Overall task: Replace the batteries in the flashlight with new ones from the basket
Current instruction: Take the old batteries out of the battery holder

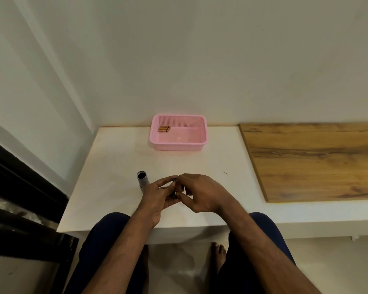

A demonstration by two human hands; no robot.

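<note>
Obs.: flashlight tube [142, 181] stood upright near-left on bench [115, 155], just beside left hand [157, 198]. Both grips, left hand & right hand [202, 194], pinched small dark part [174, 195], prob. battery carrier: light, stiff, slick; hold by sides. New batteries [164, 129] lay in basket [179, 145], far centre.

One pink basket [176, 147] with copper-coloured batteries [164, 129] inside (three, maybe four, too small to separate). One grey flashlight body [142, 181], one small dark part [174, 195], one wooden board [314, 162] — and two hands, left hand [157, 196] and right hand [202, 194].
</note>
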